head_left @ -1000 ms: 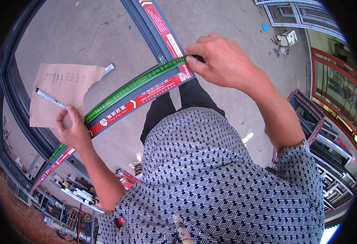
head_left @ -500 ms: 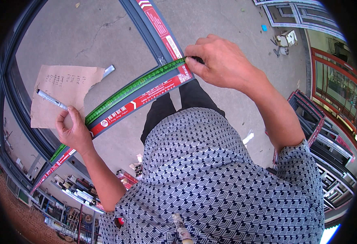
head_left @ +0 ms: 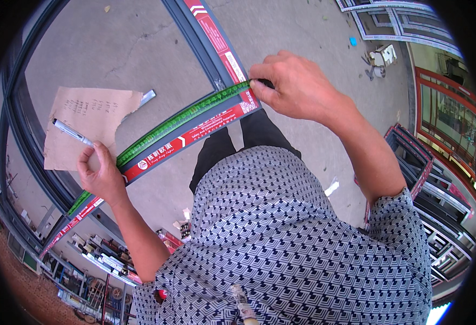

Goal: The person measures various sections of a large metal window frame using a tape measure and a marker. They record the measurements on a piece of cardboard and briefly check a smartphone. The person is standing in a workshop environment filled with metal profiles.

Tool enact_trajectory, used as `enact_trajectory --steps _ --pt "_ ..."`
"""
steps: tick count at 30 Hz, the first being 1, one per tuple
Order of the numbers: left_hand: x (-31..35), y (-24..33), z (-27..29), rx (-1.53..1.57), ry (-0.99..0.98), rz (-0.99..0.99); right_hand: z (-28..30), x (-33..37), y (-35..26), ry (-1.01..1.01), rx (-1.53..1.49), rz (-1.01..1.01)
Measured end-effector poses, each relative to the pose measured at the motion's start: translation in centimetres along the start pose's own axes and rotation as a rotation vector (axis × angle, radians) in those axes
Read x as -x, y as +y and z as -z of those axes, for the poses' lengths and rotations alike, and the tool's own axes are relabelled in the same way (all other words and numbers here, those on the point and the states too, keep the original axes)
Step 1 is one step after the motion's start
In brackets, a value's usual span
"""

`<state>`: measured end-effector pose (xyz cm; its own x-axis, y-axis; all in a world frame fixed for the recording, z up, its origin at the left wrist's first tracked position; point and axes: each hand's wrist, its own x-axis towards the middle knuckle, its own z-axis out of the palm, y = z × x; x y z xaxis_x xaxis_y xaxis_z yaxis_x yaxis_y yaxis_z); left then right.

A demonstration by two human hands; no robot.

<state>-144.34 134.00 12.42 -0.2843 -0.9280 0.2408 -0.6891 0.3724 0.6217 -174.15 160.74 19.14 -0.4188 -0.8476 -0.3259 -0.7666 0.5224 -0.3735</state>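
A green tape measure blade [head_left: 183, 116] stretches along the near rail of a dark grey window or door frame [head_left: 211, 123], whose outer face carries red and white film. My right hand [head_left: 295, 86] is closed on the blade's end at the rail's right corner, thumb and fingers pinching it; a small black part shows between them. Over the blade farther left is my left hand [head_left: 103, 172], with thumb and forefinger curled together at one end of a white marker pen [head_left: 72, 131]. The pen lies across a torn brown cardboard sheet [head_left: 94, 111] with handwriting, whose lower edge meets this hand.
Concrete floor [head_left: 135, 49] shows through the frame's opening. Wrapped frames [head_left: 400, 24] lie at the far right, near a small opened box [head_left: 383, 55]. More dark frames [head_left: 438, 211] stand at the right. Lower left, a rack [head_left: 105, 254] holds profiles and tools.
The view has shifted very slightly, so everything sits a little farther right. Both hands keep their places on the tape and the pen.
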Motion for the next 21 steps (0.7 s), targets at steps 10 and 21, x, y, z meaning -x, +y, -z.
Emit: enact_trajectory --steps 10,21 --pt "-0.7 -2.7 2.3 0.093 0.118 0.013 -0.8 -0.9 -2.8 -0.011 -0.044 0.033" --pt "-0.9 -2.5 11.8 0.222 0.663 0.215 0.3 -4.5 -10.0 0.058 -0.120 0.219"
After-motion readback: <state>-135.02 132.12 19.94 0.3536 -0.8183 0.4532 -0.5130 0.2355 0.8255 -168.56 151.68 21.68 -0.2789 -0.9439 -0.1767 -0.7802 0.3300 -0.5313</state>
